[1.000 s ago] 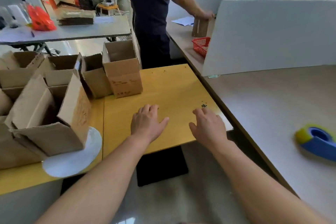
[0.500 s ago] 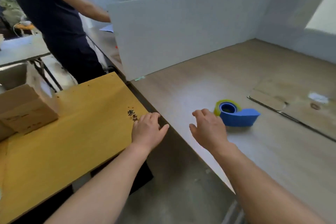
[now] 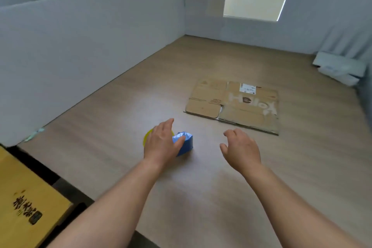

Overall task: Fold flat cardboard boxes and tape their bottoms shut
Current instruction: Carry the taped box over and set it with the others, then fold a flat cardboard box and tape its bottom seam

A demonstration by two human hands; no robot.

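The left hand (image 3: 161, 144) is over the tape dispenser (image 3: 184, 143) on the bench (image 3: 112, 159). Its fingers are straight and released, and I cannot tell if it touches the dispenser. A hasty grab could push the dispenser away across the smooth surface, or bring skin against its cutting edge. The right hand (image 3: 241, 148) holds nothing, its fingers loosely bent. Further right the flat cardboard box (image 3: 237, 104) lies unfolded, apart from both hands, so taking tape first may leave no free hand for folding.

One left hand (image 3: 161, 143) and one right hand (image 3: 241, 149), two bare hands in all. One flattened cardboard box (image 3: 235, 104). One blue and yellow tape dispenser (image 3: 184, 144). One wood-grain tabletop (image 3: 120, 106). One yellow table (image 3: 24, 187).
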